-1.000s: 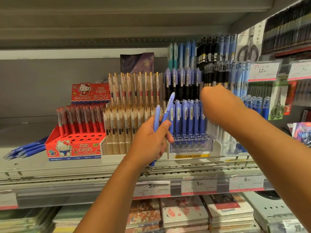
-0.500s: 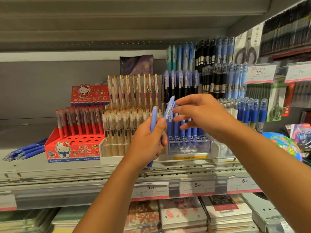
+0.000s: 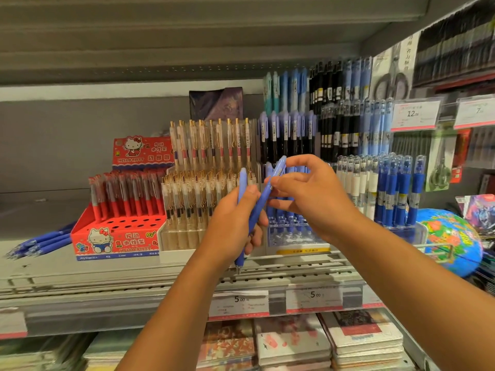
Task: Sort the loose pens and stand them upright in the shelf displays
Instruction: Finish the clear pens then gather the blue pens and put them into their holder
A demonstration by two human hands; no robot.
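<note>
Left hand (image 3: 233, 223) grips two blue pens (image 3: 242, 183), their lower barrels hidden in its fist; right hand (image 3: 313, 196), at its 3 o'clock, pinches the tilted pen (image 3: 263, 197) near its top.

A grey metal shelf (image 3: 80, 279) runs left to right before a plain grey back panel (image 3: 67, 143), under another grey shelf (image 3: 187, 36), with price tags (image 3: 238, 302) on its near edge, stacked notebooks (image 3: 292, 341) below, and a globe (image 3: 452, 236) and packed scissors (image 3: 439, 167) at right.
</note>
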